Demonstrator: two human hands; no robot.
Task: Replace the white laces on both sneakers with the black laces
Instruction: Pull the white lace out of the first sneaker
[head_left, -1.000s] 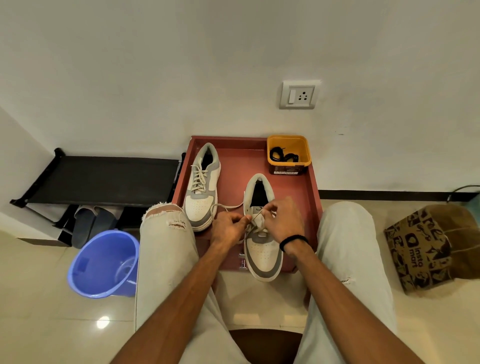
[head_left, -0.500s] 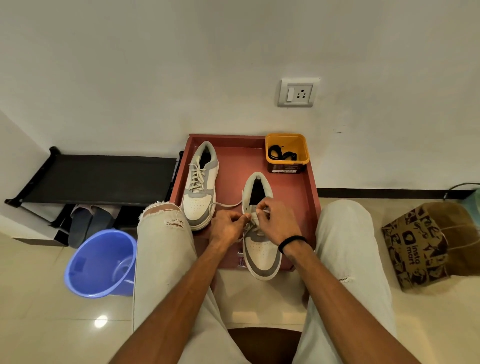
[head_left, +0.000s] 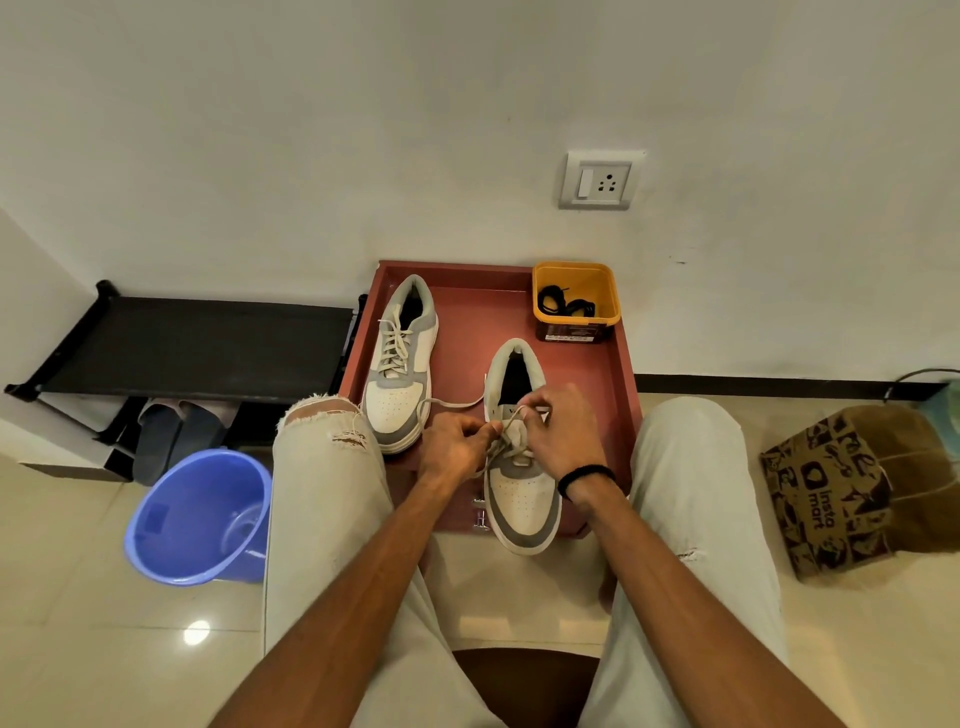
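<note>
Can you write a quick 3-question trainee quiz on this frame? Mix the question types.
1. True or false: the black laces lie in the yellow tub at the tray's far right corner.
2. Which sneaker are both hands working on?
A. the left sneaker
B. the right sneaker
C. neither
3. Fill in: the left hand and the right hand both pinch the ____ lace over the right sneaker's tongue.

Key: 1 true; 2 B; 3 white. The left sneaker is fully laced in white and no hand touches it; both sneakers sit on the red tray.
</note>
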